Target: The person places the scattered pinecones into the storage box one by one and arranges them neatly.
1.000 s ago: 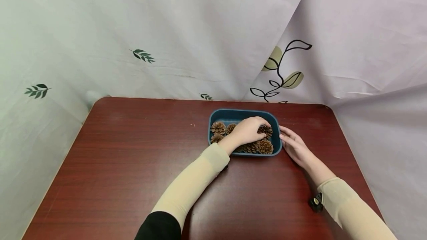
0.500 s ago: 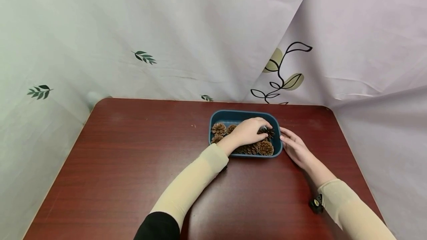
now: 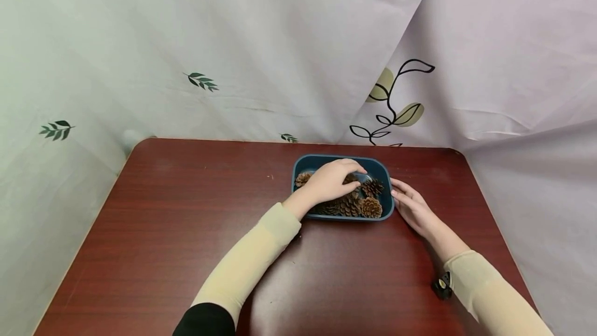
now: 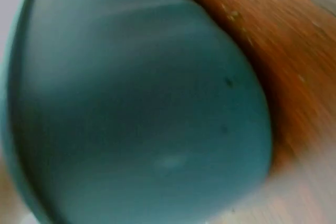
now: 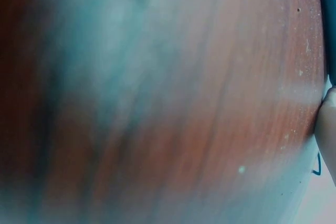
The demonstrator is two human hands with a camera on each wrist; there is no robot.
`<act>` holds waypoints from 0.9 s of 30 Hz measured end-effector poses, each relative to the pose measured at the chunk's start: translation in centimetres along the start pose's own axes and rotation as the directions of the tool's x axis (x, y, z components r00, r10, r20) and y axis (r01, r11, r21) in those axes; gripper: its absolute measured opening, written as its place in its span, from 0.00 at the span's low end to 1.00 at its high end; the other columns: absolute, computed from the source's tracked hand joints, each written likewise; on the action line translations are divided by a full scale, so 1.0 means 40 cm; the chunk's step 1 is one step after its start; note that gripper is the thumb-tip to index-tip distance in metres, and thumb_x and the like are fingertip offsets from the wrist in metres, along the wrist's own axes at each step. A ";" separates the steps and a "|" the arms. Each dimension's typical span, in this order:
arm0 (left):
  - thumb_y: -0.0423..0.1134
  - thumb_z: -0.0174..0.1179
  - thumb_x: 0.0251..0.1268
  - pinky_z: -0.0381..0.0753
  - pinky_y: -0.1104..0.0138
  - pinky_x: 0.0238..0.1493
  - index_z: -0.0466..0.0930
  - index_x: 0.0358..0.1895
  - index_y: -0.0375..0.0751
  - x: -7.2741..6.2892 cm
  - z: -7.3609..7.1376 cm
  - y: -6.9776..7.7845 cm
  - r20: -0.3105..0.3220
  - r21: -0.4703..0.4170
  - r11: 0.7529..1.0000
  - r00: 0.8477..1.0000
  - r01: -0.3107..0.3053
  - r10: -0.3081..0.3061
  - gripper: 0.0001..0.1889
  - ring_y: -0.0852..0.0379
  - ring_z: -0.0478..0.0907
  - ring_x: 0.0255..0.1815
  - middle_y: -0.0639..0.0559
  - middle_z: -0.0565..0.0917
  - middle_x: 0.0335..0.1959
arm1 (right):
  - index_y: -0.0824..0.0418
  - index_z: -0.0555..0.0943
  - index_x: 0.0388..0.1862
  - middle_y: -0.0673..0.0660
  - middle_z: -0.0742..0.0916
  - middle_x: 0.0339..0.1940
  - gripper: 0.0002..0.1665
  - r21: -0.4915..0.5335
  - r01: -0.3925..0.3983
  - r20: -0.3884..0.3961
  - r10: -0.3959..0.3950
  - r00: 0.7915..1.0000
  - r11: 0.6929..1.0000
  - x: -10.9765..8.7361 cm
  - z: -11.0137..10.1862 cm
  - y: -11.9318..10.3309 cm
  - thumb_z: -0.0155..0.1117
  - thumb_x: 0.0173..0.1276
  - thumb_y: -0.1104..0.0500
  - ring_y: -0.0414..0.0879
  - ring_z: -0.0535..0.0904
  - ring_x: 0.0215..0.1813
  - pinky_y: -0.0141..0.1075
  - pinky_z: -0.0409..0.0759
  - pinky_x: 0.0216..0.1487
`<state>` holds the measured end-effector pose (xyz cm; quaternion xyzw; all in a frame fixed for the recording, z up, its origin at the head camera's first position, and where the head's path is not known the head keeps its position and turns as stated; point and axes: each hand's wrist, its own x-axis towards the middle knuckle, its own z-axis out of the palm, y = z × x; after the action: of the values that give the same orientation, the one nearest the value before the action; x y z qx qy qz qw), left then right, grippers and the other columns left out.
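Note:
A dark blue rectangular bin (image 3: 342,157) stands near the back of the table, holding several brown pine cones. My left hand (image 3: 328,180) reaches over its left part, thumb and fingers apart, with brown scales of a cone showing below the gap. One pine cone (image 3: 372,187) lies uncovered at the right end, and another pine cone (image 3: 371,207) sits in front of it. My right hand (image 3: 415,209) rests its straight fingertips against the bin's right end. In the left wrist view the bin's outer wall (image 4: 147,93) fills most of the picture. The hand hides the cones under it.
The reddish-brown wooden table (image 3: 154,242) stretches left and in front of the bin. A pale curtain (image 3: 261,40) with leaf prints hangs behind the table's back edge. The right wrist view is blurred, mostly tabletop (image 5: 236,103).
My left hand has drawn back left from the bin's right end, uncovering the pine cone that was between its fingers. My right hand has stayed at the bin's end.

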<state>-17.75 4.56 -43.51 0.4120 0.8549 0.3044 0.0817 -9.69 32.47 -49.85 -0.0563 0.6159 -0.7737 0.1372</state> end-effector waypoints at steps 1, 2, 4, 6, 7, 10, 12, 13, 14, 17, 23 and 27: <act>0.42 0.63 0.80 0.81 0.58 0.73 0.82 0.69 0.47 -0.007 -0.003 -0.003 -0.008 -0.001 1.000 1.000 -0.005 0.005 0.19 0.54 0.79 0.71 0.51 0.82 0.70 | 0.53 0.71 0.74 0.40 0.85 0.65 0.22 0.004 0.003 0.000 -0.003 1.000 1.000 -0.001 -0.001 0.000 0.44 0.88 0.66 0.29 0.80 0.67 0.20 0.76 0.67; 0.42 0.63 0.80 0.81 0.57 0.73 0.82 0.69 0.47 -0.015 -0.006 -0.006 -0.012 0.000 1.000 1.000 -0.008 0.008 0.19 0.54 0.79 0.72 0.51 0.82 0.70 | 0.52 0.72 0.73 0.39 0.85 0.65 0.22 0.005 0.004 0.000 -0.004 1.000 1.000 -0.003 -0.002 0.001 0.44 0.88 0.66 0.29 0.80 0.67 0.20 0.76 0.67; 0.42 0.63 0.80 0.81 0.57 0.73 0.81 0.69 0.46 -0.033 -0.012 -0.011 -0.020 -0.002 1.000 1.000 -0.012 0.012 0.19 0.53 0.78 0.72 0.50 0.82 0.70 | 0.49 0.73 0.72 0.39 0.85 0.65 0.22 0.009 0.004 0.003 -0.004 1.000 1.000 -0.008 -0.004 0.003 0.43 0.88 0.66 0.29 0.80 0.67 0.20 0.76 0.67; 0.42 0.63 0.80 0.81 0.56 0.73 0.81 0.70 0.45 -0.052 -0.016 -0.017 -0.026 0.011 1.000 1.000 -0.011 0.011 0.20 0.52 0.78 0.73 0.50 0.81 0.71 | 0.48 0.74 0.71 0.39 0.84 0.66 0.23 0.010 0.003 0.008 -0.003 1.000 1.000 -0.013 -0.005 0.005 0.42 0.88 0.66 0.29 0.80 0.68 0.20 0.77 0.67; 0.43 0.63 0.80 0.80 0.56 0.74 0.80 0.70 0.46 -0.062 -0.019 -0.021 -0.029 0.022 1.000 1.000 -0.008 0.009 0.20 0.52 0.78 0.73 0.50 0.81 0.71 | 0.47 0.74 0.70 0.39 0.84 0.66 0.23 0.010 -0.001 0.011 0.001 1.000 1.000 -0.015 -0.006 0.005 0.42 0.88 0.66 0.28 0.80 0.68 0.19 0.77 0.67; 0.43 0.63 0.80 0.78 0.55 0.76 0.80 0.71 0.46 -0.095 -0.031 -0.033 -0.049 0.051 0.999 0.999 0.015 -0.012 0.21 0.50 0.76 0.75 0.49 0.80 0.72 | 0.47 0.74 0.70 0.40 0.84 0.66 0.23 0.018 0.005 0.016 -0.006 1.000 1.000 -0.017 -0.003 0.007 0.42 0.88 0.66 0.29 0.80 0.68 0.20 0.77 0.68; 0.43 0.63 0.80 0.76 0.54 0.78 0.79 0.72 0.46 -0.119 -0.039 -0.044 -0.066 0.065 0.997 0.997 0.033 -0.028 0.22 0.49 0.75 0.77 0.49 0.80 0.73 | 0.48 0.74 0.71 0.40 0.85 0.66 0.23 0.027 0.010 0.018 -0.010 1.000 1.000 -0.016 0.000 0.006 0.43 0.88 0.66 0.29 0.80 0.68 0.20 0.77 0.68; 0.43 0.63 0.80 0.75 0.53 0.79 0.79 0.72 0.46 -0.132 -0.044 -0.051 -0.077 0.070 0.997 0.996 0.043 -0.037 0.22 0.49 0.74 0.77 0.48 0.79 0.74 | 0.48 0.75 0.71 0.40 0.85 0.66 0.23 0.029 0.010 0.017 -0.011 1.000 1.000 -0.015 0.002 0.006 0.43 0.88 0.66 0.29 0.80 0.67 0.20 0.77 0.68; 0.43 0.63 0.80 0.74 0.53 0.79 0.79 0.73 0.46 -0.145 -0.048 -0.057 -0.091 0.070 0.996 0.995 0.053 -0.047 0.23 0.48 0.73 0.78 0.48 0.79 0.74 | 0.49 0.75 0.71 0.40 0.85 0.66 0.23 0.031 0.014 0.015 -0.014 1.000 0.999 -0.014 0.003 0.006 0.43 0.88 0.66 0.30 0.81 0.67 0.20 0.77 0.67; 0.43 0.64 0.79 0.73 0.50 0.81 0.78 0.73 0.45 -0.187 -0.063 -0.080 -0.134 0.070 0.995 0.989 0.078 -0.068 0.23 0.46 0.72 0.79 0.47 0.77 0.76 | 0.49 0.75 0.71 0.40 0.85 0.65 0.22 0.030 0.011 0.011 -0.012 1.000 0.999 -0.012 0.005 0.005 0.44 0.88 0.66 0.30 0.81 0.67 0.20 0.77 0.67; 0.42 0.66 0.76 0.66 0.42 0.83 0.77 0.74 0.41 -0.292 -0.089 -0.140 -0.231 0.091 0.988 0.968 0.124 -0.100 0.27 0.39 0.67 0.82 0.41 0.71 0.80 | 0.50 0.76 0.70 0.42 0.86 0.66 0.24 0.099 0.030 0.040 -0.034 0.999 0.995 -0.008 0.009 0.006 0.38 0.89 0.65 0.31 0.81 0.68 0.22 0.78 0.68; 0.45 0.67 0.75 0.60 0.39 0.85 0.73 0.77 0.39 -0.374 -0.103 -0.186 -0.284 0.163 0.970 0.950 0.179 -0.127 0.31 0.36 0.61 0.85 0.37 0.65 0.83 | 0.53 0.74 0.74 0.44 0.85 0.69 0.26 0.154 0.048 0.079 -0.061 0.995 0.987 -0.010 0.008 -0.001 0.32 0.91 0.63 0.33 0.80 0.70 0.23 0.78 0.69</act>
<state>-14.54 -12.11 -46.25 0.3044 0.9123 0.2690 -0.0518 -9.22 32.30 -49.72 -0.0946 0.5470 -0.8190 0.1455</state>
